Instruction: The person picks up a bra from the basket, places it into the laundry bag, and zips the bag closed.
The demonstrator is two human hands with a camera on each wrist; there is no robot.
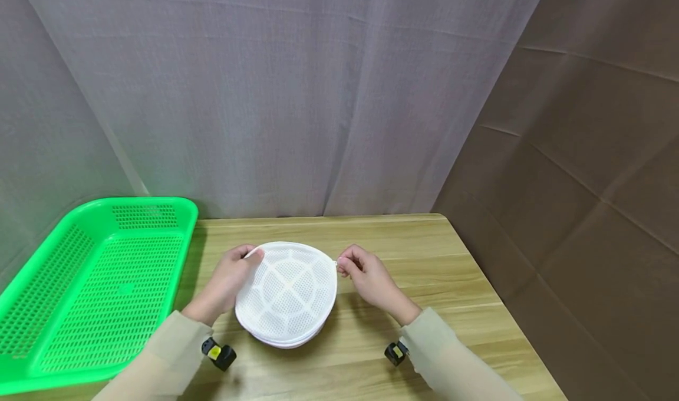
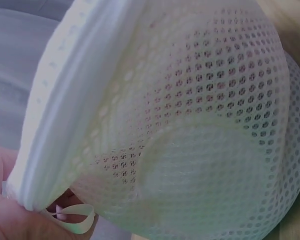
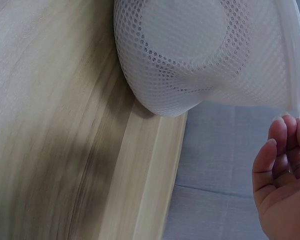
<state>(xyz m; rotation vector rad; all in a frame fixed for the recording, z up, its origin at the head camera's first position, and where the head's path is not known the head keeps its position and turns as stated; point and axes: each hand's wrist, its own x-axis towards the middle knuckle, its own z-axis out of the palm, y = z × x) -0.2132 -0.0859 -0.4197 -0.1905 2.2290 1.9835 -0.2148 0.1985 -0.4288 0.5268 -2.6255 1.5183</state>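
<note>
A white mesh laundry bag point(image 1: 286, 298), rounded and with a zipped rim, is held up over the wooden table between both hands. At its left edge, my left hand point(image 1: 233, 274) pinches the rim between thumb and fingers. A small pale loop point(image 2: 85, 226) hangs by that hand in the left wrist view. On the opposite side, my right hand point(image 1: 368, 276) pinches the end of the zipped rim, with the fingertips on a tiny piece there, too small to tell apart. The right wrist view shows the bag's mesh side point(image 3: 190, 55) bulging down beside the fingers.
A large green plastic basket point(image 1: 183, 253) with slotted sides stands on the left, close to my left forearm. Grey cloth point(image 1: 297, 106) hangs behind the table point(image 1: 414, 236), and a brown covered panel point(image 1: 594, 171) rises along the right edge.
</note>
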